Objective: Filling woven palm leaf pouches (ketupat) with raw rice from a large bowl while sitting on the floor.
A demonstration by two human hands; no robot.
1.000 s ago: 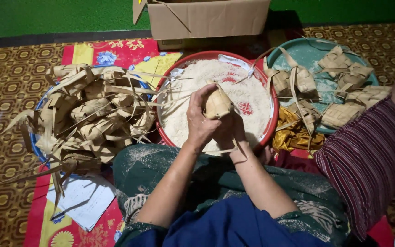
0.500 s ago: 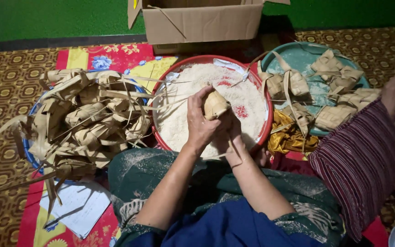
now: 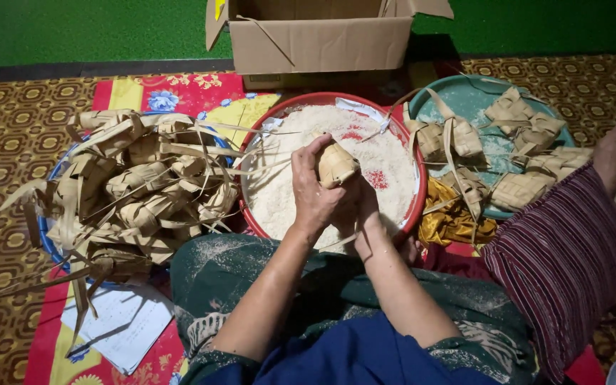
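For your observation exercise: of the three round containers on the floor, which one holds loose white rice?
The red basin in the middle; the blue basket and teal tray hold only woven leaf pouches.

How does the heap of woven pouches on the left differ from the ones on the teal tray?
The left heap is piled high and tangled in a blue basin, with long loose leaf strips sticking out; the tray pouches lie spread in fewer, separate pieces on the teal tray. The left heap hides most of its basin; the tray's surface shows between its pouches. Both are tan, woven from leaf strips, like the pouch held over the rice.
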